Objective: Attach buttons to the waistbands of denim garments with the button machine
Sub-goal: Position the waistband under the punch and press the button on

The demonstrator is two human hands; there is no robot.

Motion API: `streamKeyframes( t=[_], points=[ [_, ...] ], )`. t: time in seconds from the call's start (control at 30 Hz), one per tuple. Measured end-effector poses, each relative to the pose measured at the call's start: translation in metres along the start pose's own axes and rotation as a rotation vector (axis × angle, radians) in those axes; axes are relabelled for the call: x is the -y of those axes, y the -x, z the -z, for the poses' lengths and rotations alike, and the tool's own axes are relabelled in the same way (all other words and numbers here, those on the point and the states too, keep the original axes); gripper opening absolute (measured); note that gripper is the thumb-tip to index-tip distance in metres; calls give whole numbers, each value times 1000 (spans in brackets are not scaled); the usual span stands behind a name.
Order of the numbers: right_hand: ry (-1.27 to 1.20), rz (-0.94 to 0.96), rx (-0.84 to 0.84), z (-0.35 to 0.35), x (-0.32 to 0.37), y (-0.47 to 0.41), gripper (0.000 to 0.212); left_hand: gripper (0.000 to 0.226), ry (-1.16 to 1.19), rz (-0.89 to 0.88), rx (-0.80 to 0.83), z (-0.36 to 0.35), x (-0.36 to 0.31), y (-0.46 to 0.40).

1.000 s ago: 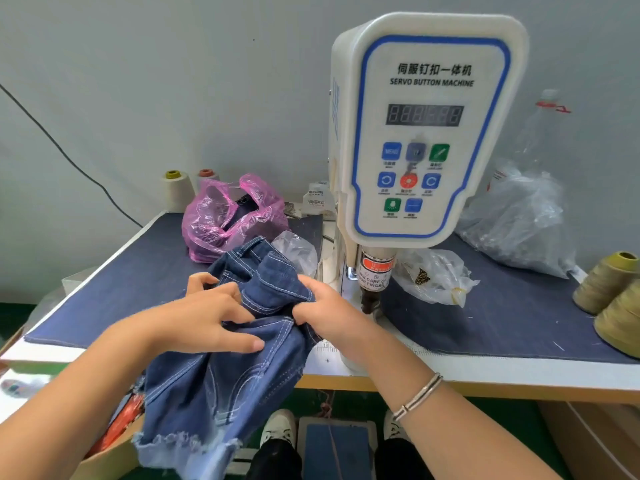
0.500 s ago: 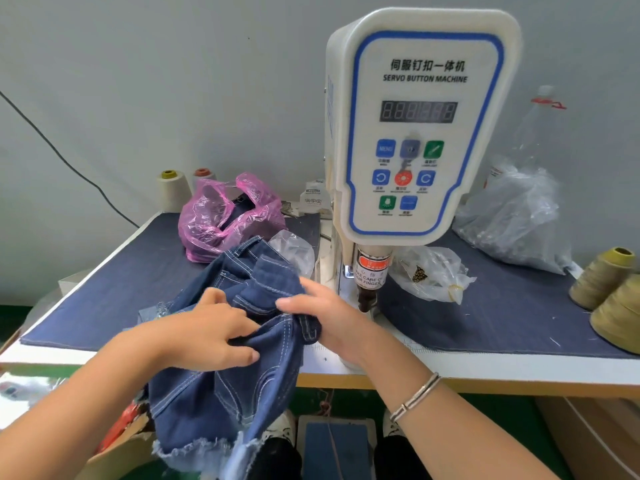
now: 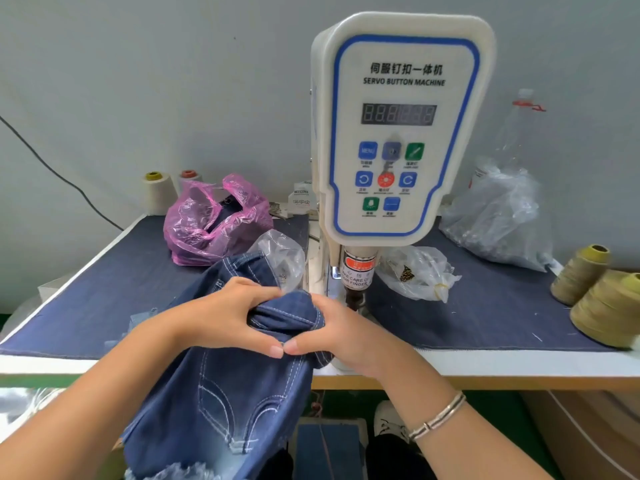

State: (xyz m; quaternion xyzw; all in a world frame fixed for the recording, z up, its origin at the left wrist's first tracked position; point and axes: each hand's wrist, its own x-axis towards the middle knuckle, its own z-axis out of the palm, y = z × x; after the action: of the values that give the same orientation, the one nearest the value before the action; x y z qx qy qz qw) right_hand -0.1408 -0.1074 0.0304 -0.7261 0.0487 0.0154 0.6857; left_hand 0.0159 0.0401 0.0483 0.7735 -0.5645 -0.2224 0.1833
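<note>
Nearest, the denim shorts (image 3: 221,403) hang off the table edge in front of the button machine (image 3: 398,133), their bunched waistband pinched by the left hand (image 3: 221,317) and right hand (image 3: 343,330), thumbs touching. Just beyond, the machine's punch (image 3: 355,296) sits beside the right fingers. If the folds stay uneven, the button could land crooked, and fingers so close risk being caught.

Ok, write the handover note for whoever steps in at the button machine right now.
Left hand and right hand: both grip the bunched waistband of the dark blue denim shorts, thumbs touching.
Position: waistband lies at the table edge, just left of the white servo button machine's punch head, not yet under it. The legs hang off the front.
Done: no button visible on the waistband.
Left: slide the waistband under the head, then set the button.
</note>
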Motion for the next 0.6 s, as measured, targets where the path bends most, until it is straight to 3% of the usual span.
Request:
streamKeyframes(
  t=[0.07,0.23,0.37,0.6],
  points=[
    [28,-39,-82,3,-11,10,46,33,-41,-1,66,0,4,-5],
    [-14,-84,-175,6,-32,28,50,19,40,29,229,-8,6,-12],
    [-143,-90,-308,16,-44,39,44,18,-2,-6,195,-11,10,-19],
    [-382,-23,-430,32,-56,46,42,6,473,-59,124,-24,-1,-32]
  ],
)
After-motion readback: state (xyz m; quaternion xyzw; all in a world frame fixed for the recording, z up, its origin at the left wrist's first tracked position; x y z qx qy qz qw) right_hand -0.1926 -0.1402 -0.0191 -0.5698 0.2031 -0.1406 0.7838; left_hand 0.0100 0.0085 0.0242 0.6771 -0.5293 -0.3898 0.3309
